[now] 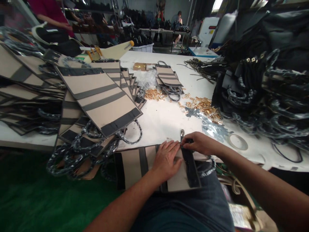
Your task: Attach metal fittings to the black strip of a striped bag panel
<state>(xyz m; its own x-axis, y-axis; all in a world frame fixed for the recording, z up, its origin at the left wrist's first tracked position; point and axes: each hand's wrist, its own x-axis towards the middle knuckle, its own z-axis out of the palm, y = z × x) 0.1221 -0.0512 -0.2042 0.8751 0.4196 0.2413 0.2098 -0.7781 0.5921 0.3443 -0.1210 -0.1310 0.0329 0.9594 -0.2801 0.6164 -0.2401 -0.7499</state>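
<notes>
White worktop [159,119] borders the beige, black-banded panel [130,167] at lower centre, where the left hand [166,160] lies flat, fingers slightly spread, and the right hand [196,143] pinches a dark strap [182,132] at its far edge. Stacked panels [96,93] overhang the near edge at left; shiny gold pieces [204,104] lie right of centre.

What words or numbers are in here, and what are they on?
There are none I can read.
Yellow label on the white machine at the back: too small to read.
Pale packet low on the right: the markings are too blurred to read.
</notes>
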